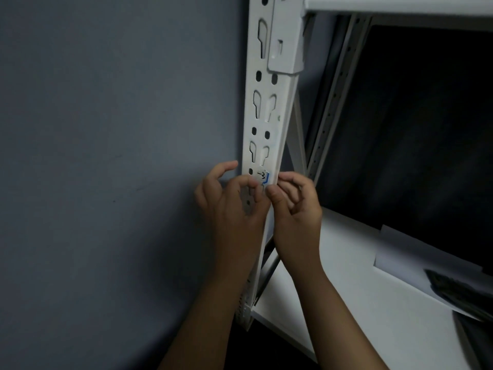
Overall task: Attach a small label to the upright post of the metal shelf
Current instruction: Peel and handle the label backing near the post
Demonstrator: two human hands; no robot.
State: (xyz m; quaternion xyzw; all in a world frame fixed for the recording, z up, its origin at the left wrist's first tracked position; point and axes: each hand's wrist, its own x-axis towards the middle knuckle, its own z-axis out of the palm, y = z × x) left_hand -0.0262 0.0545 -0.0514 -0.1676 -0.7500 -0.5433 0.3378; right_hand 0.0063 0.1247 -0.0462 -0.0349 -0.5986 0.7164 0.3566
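A white metal upright post with keyhole slots runs down the middle of the view. A small white label with a blue edge and black handwriting lies against the post's front face. My left hand comes from the left, its fingers curled, with a fingertip on the label's left side. My right hand comes from the right; its thumb and forefinger pinch the label's right and lower edge at the post's corner.
A grey wall fills the left. A white shelf board lies below right with paper sheets and a dark object on it. An upper shelf beam crosses the top right. The rear post stands behind.
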